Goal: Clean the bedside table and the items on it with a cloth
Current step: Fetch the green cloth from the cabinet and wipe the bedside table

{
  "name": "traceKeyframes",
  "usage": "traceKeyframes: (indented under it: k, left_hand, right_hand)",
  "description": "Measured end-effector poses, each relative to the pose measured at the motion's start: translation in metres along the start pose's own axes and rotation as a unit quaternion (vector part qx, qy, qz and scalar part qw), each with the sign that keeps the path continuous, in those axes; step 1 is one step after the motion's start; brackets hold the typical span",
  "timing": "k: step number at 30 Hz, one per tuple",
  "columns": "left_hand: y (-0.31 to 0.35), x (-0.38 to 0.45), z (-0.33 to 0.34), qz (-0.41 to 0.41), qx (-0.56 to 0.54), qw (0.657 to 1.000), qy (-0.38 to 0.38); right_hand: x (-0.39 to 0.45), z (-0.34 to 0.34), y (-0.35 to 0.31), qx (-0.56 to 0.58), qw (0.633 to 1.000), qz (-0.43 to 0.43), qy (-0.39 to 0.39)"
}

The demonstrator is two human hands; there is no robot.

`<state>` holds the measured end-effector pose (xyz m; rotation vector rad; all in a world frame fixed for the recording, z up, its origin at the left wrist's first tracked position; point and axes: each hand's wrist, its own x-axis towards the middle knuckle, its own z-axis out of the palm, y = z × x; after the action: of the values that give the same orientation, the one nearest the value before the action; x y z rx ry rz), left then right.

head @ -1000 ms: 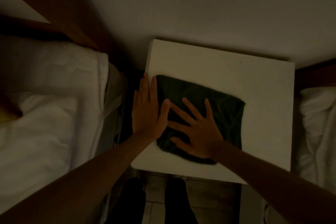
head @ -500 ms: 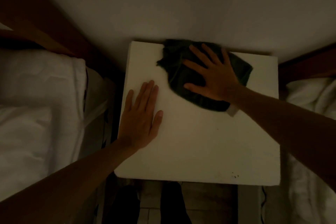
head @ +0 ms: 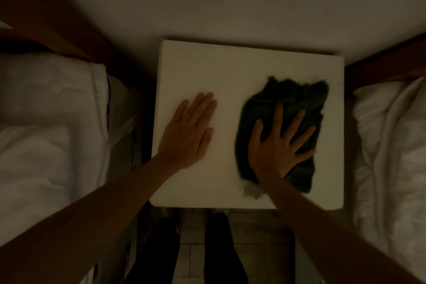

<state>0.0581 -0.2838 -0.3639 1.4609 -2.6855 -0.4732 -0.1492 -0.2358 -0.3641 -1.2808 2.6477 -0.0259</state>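
Wiping the top of the bedside table (head: 230, 71), at the centre of the frame, with the dark cloth (head: 288, 104). Pressing the right hand (head: 280, 145), fingers spread wide and straight, flat onto the cloth at centre right. Bracing the left hand (head: 190, 131), fingers straight and together, flat on the bare top at centre left, holding nothing. Lying bunched, the cloth, with its long axis running from the frame's upper right toward the lower centre, near the table's right edge. Possibly showing a pale tag at its lower end, though too dim to tell. Next, probably sweeping across toward the unwiped left half, lifting the left hand clear.
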Motion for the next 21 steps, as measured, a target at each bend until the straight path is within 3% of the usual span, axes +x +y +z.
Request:
traceKeyframes:
  k: [3, 6, 8, 11, 13, 15, 21]
  left_hand:
    - [0.0, 0.0, 0.0, -0.027, 0.0, 1.0, -0.005]
    - [0.0, -0.001, 0.0, -0.05, -0.011, 0.999, 0.002]
    - [0.0, -0.001, -0.001, -0.043, -0.013, 0.999, 0.007]
    - [0.002, -0.002, -0.001, -0.049, -0.03, 0.998, 0.011]
    - [0.002, -0.001, -0.001, -0.06, -0.03, 0.998, 0.013]
    - [0.002, -0.001, -0.003, -0.053, -0.017, 0.998, 0.019]
    - [0.001, 0.0, -0.004, -0.053, 0.004, 0.999, 0.011]
  right_hand:
    - [-0.063, 0.009, 0.009, -0.006, 0.996, -0.088, -0.026]
    - [-0.096, 0.014, 0.013, -0.028, 0.969, -0.24, -0.048]
    - [-0.08, 0.013, 0.009, -0.035, 0.929, -0.364, -0.056]
    - [-0.018, 0.005, -0.001, -0.04, 0.834, -0.548, -0.052]
    - [0.029, -0.001, -0.006, -0.045, 0.792, -0.608, -0.037]
    - [0.07, -0.005, -0.009, -0.063, 0.799, -0.597, -0.014]
    - [0.161, -0.027, 0.017, -0.104, 0.928, -0.357, -0.002]
